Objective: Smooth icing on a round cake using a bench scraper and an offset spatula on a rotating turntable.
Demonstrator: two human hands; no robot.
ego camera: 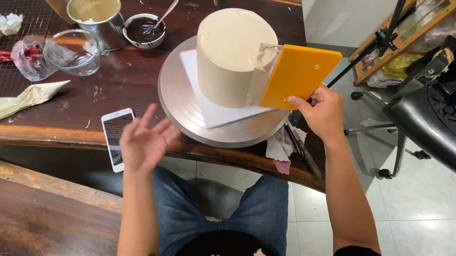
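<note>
At frame centre the tall cream-frosted cake (233,52) on its turntable (176,103) looks largely smoothed, excess cream gathered on the orange scraper (300,77) gripped by the right hand (322,113), left hand (144,140) open, empty.

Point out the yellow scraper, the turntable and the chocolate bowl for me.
yellow scraper (299,75), head view, middle of its flat face.
turntable (174,98), head view, bare left part of the metal disc.
chocolate bowl (144,39), head view, white front wall.

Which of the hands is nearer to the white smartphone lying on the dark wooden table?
Left. The left hand hovers open just right of the white smartphone; the right hand is far right, holding the orange scraper.
</note>
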